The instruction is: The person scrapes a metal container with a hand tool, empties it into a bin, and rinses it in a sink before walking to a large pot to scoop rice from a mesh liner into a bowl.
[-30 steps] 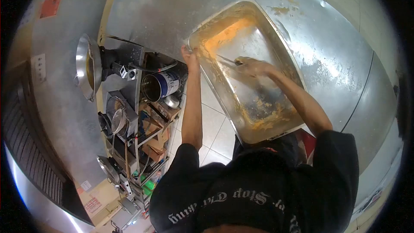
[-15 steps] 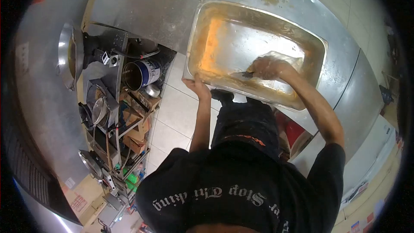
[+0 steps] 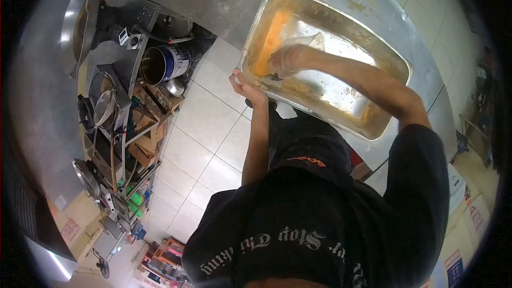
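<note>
Right now my right hand (image 3: pixel 288 60) is closed around a small dark tool (image 3: pixel 275 77), its tip near the left end of the metal tray (image 3: pixel 341 48), low by the near wall. A pale, crumpled cloth or bag (image 3: pixel 309 40) shows just behind my knuckles; whether I grip that too, I cannot tell. Orange residue (image 3: pixel 277 26) coats the end beside my fingers, so wall and corner leave me little room there, while bare metal opens out to the right beneath my forearm. My left hand (image 3: pixel 250 92) is at the rim by the near left corner, fingers partly curled; how firmly they hold, I cannot tell. The tray sits at a slant on the steel counter (image 3: pixel 213 0), its near long edge facing my black shirt (image 3: pixel 298 208). Leftward, 1 strip of pale floor tiles (image 3: pixel 205 117) separates me from the shelf with the blue-and-white tin (image 3: pixel 176 61).
</note>
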A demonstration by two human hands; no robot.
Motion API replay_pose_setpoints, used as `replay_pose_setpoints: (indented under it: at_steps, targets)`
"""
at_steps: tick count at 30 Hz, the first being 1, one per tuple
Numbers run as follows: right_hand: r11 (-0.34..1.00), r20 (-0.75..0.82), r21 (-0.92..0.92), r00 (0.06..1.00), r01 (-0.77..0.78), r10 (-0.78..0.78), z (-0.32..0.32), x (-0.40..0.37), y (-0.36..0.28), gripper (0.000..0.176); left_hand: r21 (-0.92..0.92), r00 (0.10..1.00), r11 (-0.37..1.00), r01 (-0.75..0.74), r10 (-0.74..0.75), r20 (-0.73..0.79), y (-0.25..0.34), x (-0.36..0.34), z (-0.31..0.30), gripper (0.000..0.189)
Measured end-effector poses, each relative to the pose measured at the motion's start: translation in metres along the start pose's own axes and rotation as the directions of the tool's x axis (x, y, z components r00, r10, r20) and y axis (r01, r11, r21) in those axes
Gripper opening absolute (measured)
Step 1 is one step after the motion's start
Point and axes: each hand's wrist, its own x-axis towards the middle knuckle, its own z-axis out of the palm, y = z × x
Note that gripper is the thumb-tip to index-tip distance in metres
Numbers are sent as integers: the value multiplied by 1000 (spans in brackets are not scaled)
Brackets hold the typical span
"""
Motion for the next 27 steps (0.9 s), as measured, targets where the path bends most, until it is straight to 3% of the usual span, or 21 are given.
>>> replay_pose_setpoints:
  at_steps: [3, 5, 7, 13, 15, 19, 21, 24, 27]
  targets:
    - [991, 131, -133, 991, -18, 36, -25, 7, -17, 35, -17, 999, 999, -35, 35, 23, -7, 1, -3, 31]
    - [985, 119, 37, 979, -169, 164, -21, 19, -24, 33, 1, 1000, 1000, -3, 3, 25, -6, 0, -7, 31]
    - [985, 193, -115, 969, -131, 151, -23, 30, -16, 32, 12, 999, 999, 34, -34, 38, -5, -2, 1, 31]
    - [987, 118, -4, 980, -162, 161, -22, 37, -3, 32, -13, 997, 1000, 12, -11, 79, -9, 2, -1, 39]
    - [983, 106, 19, 978, -185, 182, -16, 41, -4, 32, 8, 1000, 1000, 24, -24, 11, -5, -3, 3, 55]
    - [975, 24, 147, 986, -166, 164, -22, 26, -5, 33, 53, 998, 998, 42, -39, -51, -4, -7, 2, 58]
    - [974, 27, 121, 982, -191, 189, -11, 34, -7, 30, -4, 994, 998, 69, -69, 86, -13, 1, -6, 64]
    - [965, -1, 150, 976, -213, 216, 4, 36, -6, 27, 85, 999, 996, 39, -39, -10, -2, -5, 1, 58]
    - [946, -68, 240, 968, -218, 240, 29, 22, -9, 27, 39, 998, 999, 10, -13, 56, -14, -2, -12, 49]
